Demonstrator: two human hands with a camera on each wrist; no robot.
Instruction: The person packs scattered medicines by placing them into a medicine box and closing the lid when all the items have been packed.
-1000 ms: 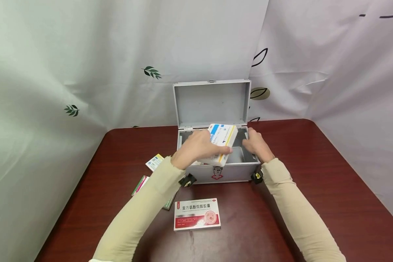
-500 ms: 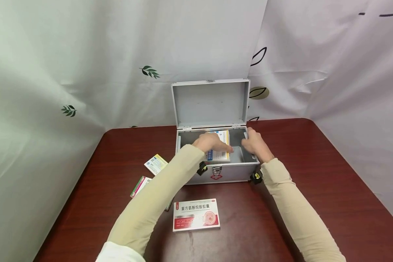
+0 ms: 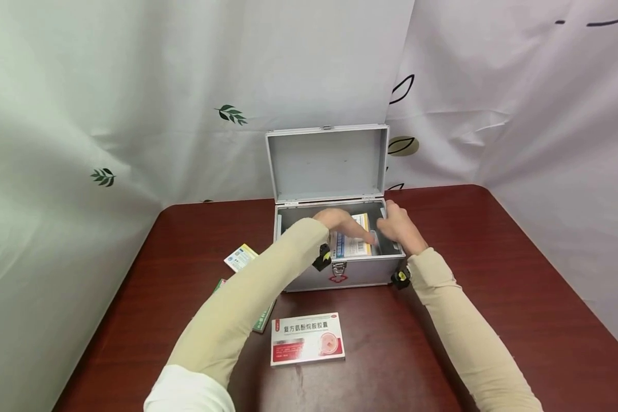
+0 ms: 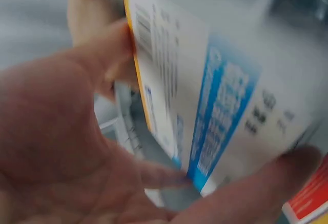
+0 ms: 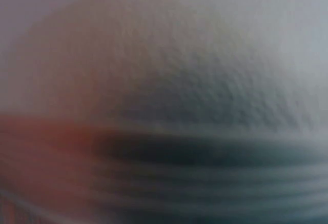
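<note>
An aluminium first-aid case [image 3: 363, 276] stands on the table with its lid [image 3: 327, 163] raised. My left hand [image 3: 346, 222] reaches down into it, holding a white medicine box [image 3: 354, 247] with blue and yellow stripes. In the left wrist view, the thumb lies along one edge of that box and the fingers curl around the other end. A red and white packet [image 4: 309, 193] shows in the corner of that view. At the case's right side, my right hand [image 3: 399, 225] grips the rim. The right wrist view holds only a blurred grey surface [image 5: 215, 96] at close range.
A red and white capsule box [image 3: 307, 339] lies flat in front of the case. To the left, a yellow and white box [image 3: 240, 257] and a green-edged box [image 3: 264, 318] lie partly behind the left sleeve. A curtain [image 3: 185, 68] hangs behind the table [image 3: 386, 355].
The left hand has lowered the white medicine box from above the case down into it, then shifted it slightly right. My right hand has stayed on the case's rim.
</note>
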